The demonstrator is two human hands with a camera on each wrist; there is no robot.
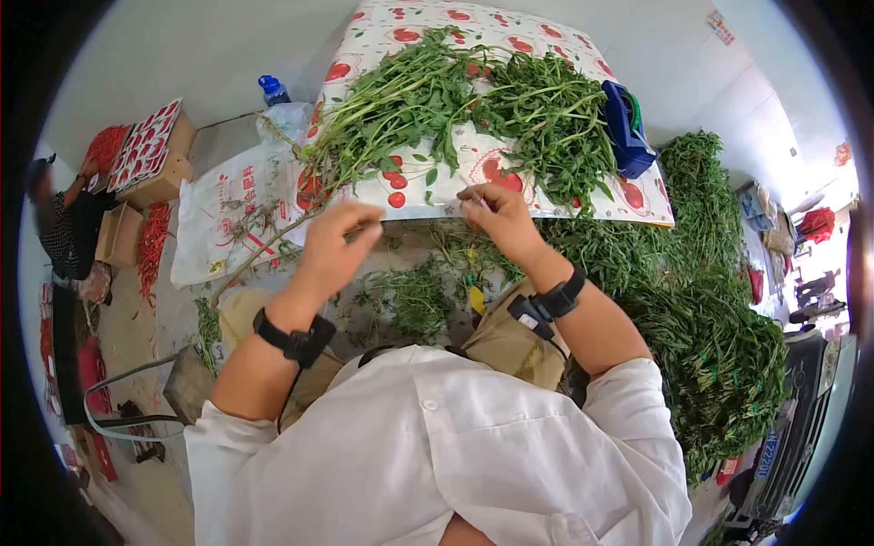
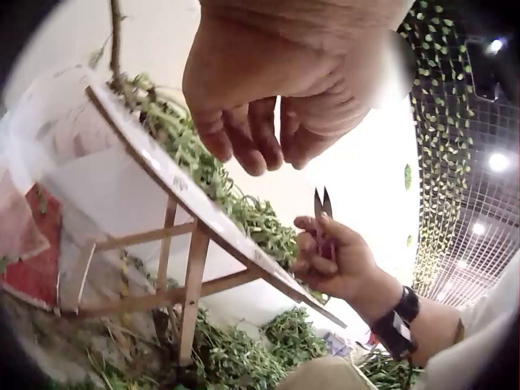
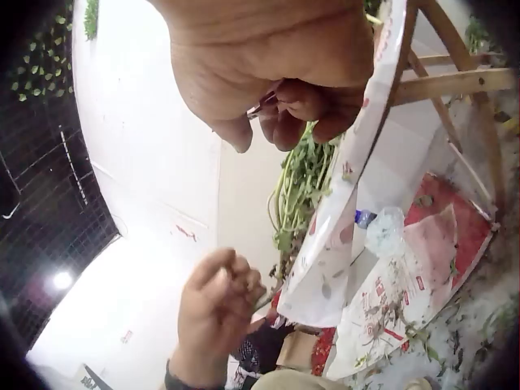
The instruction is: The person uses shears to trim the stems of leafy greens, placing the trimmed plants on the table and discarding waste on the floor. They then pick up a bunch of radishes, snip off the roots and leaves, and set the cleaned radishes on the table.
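Observation:
Small scissors (image 2: 322, 203) with dark pointed blades are held by my right hand (image 1: 501, 221), its fingers curled round their purplish handles. In the head view that hand is close to the table's front edge, and the scissors are mostly hidden. My left hand (image 1: 335, 250) hovers to the left, fingers loosely bent with nothing between them. Beyond both hands, a pile of leafy green stems (image 1: 387, 105) lies on the left of the table (image 1: 473, 196), which has a fruit-patterned cover. A second pile of greens (image 1: 551, 118) lies on the right.
A blue case (image 1: 628, 136) stands at the table's right edge. Big heaps of greenery (image 1: 706, 337) fill the floor on the right. A brown branch (image 1: 264, 250) slants beside my left arm over a white sack (image 1: 205, 214). Another person (image 1: 64, 218) sits far left.

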